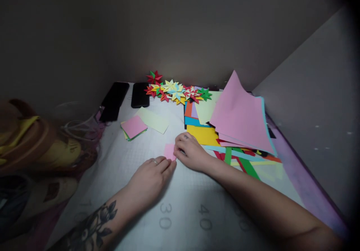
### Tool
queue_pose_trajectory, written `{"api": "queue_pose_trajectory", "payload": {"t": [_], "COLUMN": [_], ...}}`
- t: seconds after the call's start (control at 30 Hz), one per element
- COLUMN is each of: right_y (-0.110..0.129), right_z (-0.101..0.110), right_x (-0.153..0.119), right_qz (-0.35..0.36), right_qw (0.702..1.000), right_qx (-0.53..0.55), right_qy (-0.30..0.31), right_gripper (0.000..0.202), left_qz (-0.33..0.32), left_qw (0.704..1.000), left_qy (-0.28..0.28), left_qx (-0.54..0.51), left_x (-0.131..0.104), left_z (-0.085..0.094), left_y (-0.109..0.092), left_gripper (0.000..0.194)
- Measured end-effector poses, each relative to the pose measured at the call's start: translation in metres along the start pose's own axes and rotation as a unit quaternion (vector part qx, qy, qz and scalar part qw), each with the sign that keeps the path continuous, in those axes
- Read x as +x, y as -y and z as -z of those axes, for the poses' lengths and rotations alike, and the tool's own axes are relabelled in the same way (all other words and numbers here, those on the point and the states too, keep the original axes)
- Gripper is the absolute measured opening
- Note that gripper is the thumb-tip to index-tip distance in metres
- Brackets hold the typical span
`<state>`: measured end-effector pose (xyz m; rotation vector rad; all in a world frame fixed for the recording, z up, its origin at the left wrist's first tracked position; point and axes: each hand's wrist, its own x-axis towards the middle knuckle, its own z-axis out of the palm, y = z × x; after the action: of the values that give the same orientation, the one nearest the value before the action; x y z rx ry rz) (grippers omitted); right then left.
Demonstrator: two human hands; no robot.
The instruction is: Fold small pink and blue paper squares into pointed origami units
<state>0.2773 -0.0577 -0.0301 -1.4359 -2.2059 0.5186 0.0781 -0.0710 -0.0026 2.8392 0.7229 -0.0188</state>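
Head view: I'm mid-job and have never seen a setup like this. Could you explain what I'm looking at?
There is no machine here: a camera worn on a person's head looks forward and down at their bare hands. The left hand, on the tattooed arm, and the right hand both have fingers at a small pink paper on a pale, numbered surface. Whether they pinch or only press it, I can't tell. Farther back lie a stack of paper squares, folded paper stars and, to the right, large pink sheets over other coloured papers.
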Motion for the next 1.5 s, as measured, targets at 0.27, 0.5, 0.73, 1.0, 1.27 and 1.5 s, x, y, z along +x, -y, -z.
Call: {"api": "queue_pose_trajectory", "payload": {"t": [0.27,0.5,0.73,1.0,1.27,1.5], "right_y": [0.003,0.007,0.007,0.005,0.001,0.002], "right_z": [-0.005,-0.008,-0.012,-0.010,-0.006,-0.006], "right_x": [0.002,0.003,0.002,0.001,-0.001,-0.002], "right_qz": [-0.038,-0.062,-0.057,-0.048,-0.023,-0.024], "right_qw": [0.999,0.997,0.996,0.997,0.999,0.999], "right_qx": [-0.018,-0.050,-0.056,-0.049,-0.025,-0.019], "right_qy": [-0.006,-0.007,-0.025,-0.018,-0.002,-0.009], "right_gripper": [0.014,0.014,0.013,0.012,0.012,0.011], "left_qz": [-0.002,0.007,0.006,0.009,0.028,0.003], "left_qw": [1.000,1.000,0.999,0.999,0.996,0.998], "left_qy": [-0.007,-0.006,-0.044,-0.041,-0.079,-0.058], "left_qx": [0.005,0.010,0.028,-0.002,-0.042,-0.013], "left_x": [0.000,0.000,-0.001,-0.002,-0.004,-0.004], "left_z": [0.001,-0.001,-0.005,-0.006,-0.007,-0.005], "left_y": [-0.002,-0.004,-0.006,-0.004,0.000,-0.002], "left_gripper": [0.040,0.039,0.033,0.039,0.040,0.034]}}
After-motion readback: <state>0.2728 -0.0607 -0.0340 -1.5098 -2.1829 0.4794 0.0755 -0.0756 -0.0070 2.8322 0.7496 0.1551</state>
